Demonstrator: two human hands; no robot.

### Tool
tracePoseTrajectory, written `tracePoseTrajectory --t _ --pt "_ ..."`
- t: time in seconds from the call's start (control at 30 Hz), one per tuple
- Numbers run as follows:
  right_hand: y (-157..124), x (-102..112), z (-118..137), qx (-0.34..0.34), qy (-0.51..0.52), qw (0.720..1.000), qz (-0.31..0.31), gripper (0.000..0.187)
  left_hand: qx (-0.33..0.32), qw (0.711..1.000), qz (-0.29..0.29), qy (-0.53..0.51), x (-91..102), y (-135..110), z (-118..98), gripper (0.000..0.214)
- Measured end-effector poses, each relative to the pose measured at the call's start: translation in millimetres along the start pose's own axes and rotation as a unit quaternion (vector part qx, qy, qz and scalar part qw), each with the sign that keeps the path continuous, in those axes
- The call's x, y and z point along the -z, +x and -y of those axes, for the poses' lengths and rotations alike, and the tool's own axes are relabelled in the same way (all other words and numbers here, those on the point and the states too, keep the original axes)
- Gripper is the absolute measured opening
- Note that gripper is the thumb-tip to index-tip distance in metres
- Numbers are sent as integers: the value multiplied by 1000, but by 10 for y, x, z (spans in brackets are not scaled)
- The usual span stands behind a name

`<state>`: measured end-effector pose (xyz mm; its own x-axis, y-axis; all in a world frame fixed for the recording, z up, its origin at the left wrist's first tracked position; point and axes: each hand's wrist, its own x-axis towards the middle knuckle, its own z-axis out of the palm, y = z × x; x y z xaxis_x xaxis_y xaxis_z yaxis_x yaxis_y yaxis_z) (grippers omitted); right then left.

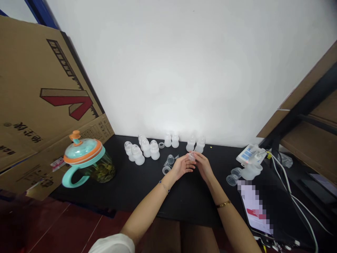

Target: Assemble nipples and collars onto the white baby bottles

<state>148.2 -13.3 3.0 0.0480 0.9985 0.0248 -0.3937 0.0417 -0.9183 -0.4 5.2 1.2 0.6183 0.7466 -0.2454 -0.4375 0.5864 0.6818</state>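
My left hand (181, 166) and my right hand (203, 166) meet over the black table (137, 184), fingers pinched together on one small clear plastic part (191, 156). Just left of my left hand lie a clear ring (166, 170) and a small clear cap (170, 160). Behind them stand several small white translucent bottles (143, 149) in a cluster, with two pairs of the same bottles (195, 144) further right along the wall.
A glass jug with teal handle and orange-rimmed lid (85, 163) stands at the left by a leaning cardboard box (39, 102). Right of my hands are clear cups (233, 177), a white device (250, 156), white cables (286, 186) and a dark pad with a paper sheet (279, 211).
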Motion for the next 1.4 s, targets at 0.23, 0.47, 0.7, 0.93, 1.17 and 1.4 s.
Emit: tracePoseTrajectory --t 0.23,0.47,0.7,0.93,1.17,1.4 --pt "22 36 -21 36 -3 999 -23 22 6 1000 5 19 25 30 32 44" --pt "25 15 -42 32 -11 999 -22 28 -3 1000 1 21 38 39 27 45" --pt "16 -18 -36 18 -5 999 -48 33 -50 998 -16 38 -10 2 18 35" --pt "9 6 -29 87 -62 992 -65 23 -105 988 -14 114 -28 -8 45 45" --pt "22 46 -11 114 -86 988 -57 22 -109 986 -27 122 -14 2 50 48" --pt "26 34 -34 91 -87 991 -48 28 -119 986 -45 112 12 22 64 47"
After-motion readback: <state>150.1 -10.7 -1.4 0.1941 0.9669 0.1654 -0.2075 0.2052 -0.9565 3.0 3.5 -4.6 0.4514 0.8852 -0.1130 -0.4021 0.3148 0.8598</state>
